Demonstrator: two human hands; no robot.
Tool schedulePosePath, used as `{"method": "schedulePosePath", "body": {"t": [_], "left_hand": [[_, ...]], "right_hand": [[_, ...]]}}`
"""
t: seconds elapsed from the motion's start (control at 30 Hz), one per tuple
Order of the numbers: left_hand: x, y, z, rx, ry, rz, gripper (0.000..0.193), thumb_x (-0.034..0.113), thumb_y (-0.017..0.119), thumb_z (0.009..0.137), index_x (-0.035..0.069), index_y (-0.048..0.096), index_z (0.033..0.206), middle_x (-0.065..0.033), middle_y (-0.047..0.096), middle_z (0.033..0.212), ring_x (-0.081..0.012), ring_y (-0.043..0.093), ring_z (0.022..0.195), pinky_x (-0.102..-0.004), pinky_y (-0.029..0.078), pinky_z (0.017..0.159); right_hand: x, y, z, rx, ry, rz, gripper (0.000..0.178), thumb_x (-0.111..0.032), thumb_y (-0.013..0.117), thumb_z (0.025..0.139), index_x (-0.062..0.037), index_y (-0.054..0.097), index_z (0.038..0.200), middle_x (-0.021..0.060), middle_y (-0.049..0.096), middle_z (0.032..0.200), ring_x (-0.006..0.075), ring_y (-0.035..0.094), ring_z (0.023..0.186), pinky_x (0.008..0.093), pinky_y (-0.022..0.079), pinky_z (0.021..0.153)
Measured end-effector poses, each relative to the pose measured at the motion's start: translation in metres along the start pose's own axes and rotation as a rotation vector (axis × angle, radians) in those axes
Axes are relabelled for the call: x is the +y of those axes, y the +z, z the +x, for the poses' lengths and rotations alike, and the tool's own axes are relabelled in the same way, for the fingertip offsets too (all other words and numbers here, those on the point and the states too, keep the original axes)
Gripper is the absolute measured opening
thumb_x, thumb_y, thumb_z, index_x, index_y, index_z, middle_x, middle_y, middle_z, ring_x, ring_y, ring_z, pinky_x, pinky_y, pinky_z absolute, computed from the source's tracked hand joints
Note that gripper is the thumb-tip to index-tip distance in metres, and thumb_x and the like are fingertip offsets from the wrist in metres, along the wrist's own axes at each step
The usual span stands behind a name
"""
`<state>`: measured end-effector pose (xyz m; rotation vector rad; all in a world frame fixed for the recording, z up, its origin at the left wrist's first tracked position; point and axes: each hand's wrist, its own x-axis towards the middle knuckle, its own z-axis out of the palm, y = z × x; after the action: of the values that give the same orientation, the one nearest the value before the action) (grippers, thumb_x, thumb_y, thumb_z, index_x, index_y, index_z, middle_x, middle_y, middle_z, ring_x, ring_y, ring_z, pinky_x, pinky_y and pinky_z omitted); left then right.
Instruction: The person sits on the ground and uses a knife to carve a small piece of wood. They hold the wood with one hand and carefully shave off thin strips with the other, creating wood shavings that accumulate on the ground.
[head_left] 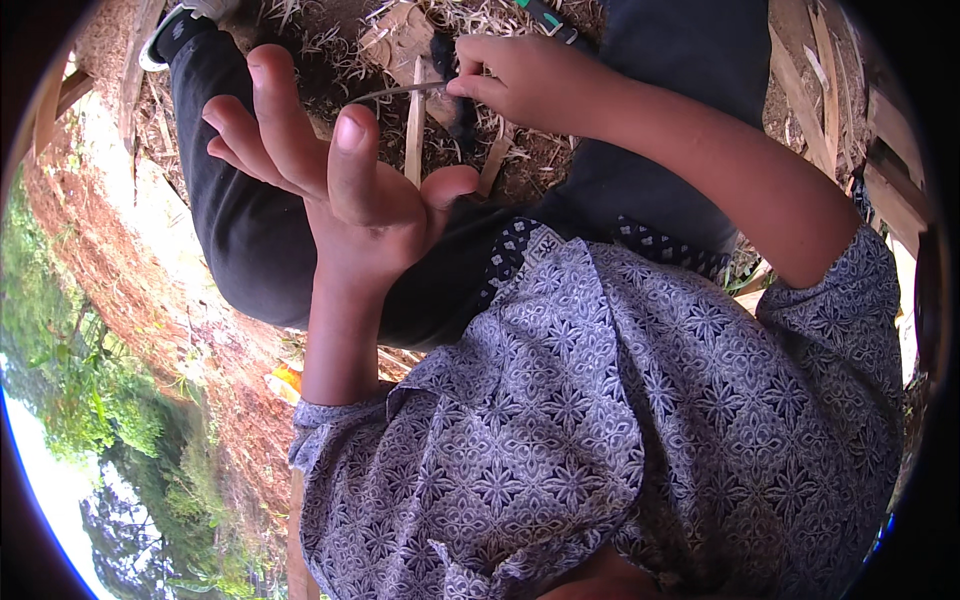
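My left hand (pixel 365 185) is raised palm up with its fingers spread and nothing resting on it. My right hand (pixel 520 82) pinches one end of a thin, slightly curved strip (pixel 405 91) between thumb and fingers. The strip reaches left toward my left fingertips; whether it touches them I cannot tell. Its material is not plain, wood or metal. Beneath it a pale flat wooden stick (pixel 414 130) points away from me. A dark, narrow object (pixel 462 135) lies just past my right fingertips, its kind unclear.
A wood block (pixel 402 38) lies among shavings (pixel 320 50) on the dirt between my legs. Beyond my right hand is a green and black tool handle (pixel 548 18). Wooden slats (pixel 805 90) lie at the right. Bare reddish ground (pixel 130 260) stretches left toward greenery.
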<state>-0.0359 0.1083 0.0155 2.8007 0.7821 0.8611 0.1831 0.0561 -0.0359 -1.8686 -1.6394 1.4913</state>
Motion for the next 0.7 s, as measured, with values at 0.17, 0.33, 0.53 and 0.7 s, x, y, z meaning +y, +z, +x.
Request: {"method": "schedulePosePath", "body": {"t": [0.17,0.33,0.53,0.7], "left_hand": [[-0.008,0.004,0.007,0.049,0.008,-0.062,0.084,0.055,0.046,0.105,0.004,0.008,0.159,-0.0364,0.014,0.164,-0.0496,0.013,0.155,-0.0619,0.002,0.124],[-0.007,0.001,0.002,0.061,-0.006,-0.065,0.084,0.054,0.047,0.105,0.002,0.009,0.159,-0.0366,0.014,0.164,-0.0492,0.013,0.155,-0.0616,0.002,0.124],[-0.008,0.005,0.004,0.06,-0.003,-0.041,0.082,0.053,0.046,0.105,0.001,0.009,0.158,-0.0372,0.015,0.163,-0.0496,0.011,0.155,-0.0619,-0.001,0.124],[-0.007,0.007,-0.001,0.009,-0.037,0.003,0.08,0.051,0.045,0.106,0.0,0.011,0.156,-0.0369,0.016,0.163,-0.05,0.012,0.154,-0.0634,-0.001,0.123]], "right_hand": [[0.033,0.012,0.022,0.098,0.015,0.002,0.033,-0.039,0.065,0.1,-0.006,0.061,0.096,0.0101,0.063,0.071,0.0233,0.061,0.06,0.0394,0.046,0.058],[-0.023,-0.016,-0.016,0.058,-0.064,0.063,0.032,-0.04,0.066,0.099,-0.0089,0.066,0.101,0.0064,0.064,0.065,0.018,0.063,0.055,0.0363,0.047,0.054],[-0.05,-0.022,-0.038,-0.073,0.021,0.058,0.034,-0.042,0.063,0.1,-0.0085,0.066,0.105,0.0076,0.066,0.071,0.0199,0.067,0.062,0.0386,0.049,0.057],[-0.03,-0.012,-0.012,-0.113,0.008,-0.039,0.036,-0.045,0.061,0.1,-0.0099,0.066,0.105,0.0083,0.068,0.075,0.0215,0.069,0.067,0.0407,0.05,0.063]]}}
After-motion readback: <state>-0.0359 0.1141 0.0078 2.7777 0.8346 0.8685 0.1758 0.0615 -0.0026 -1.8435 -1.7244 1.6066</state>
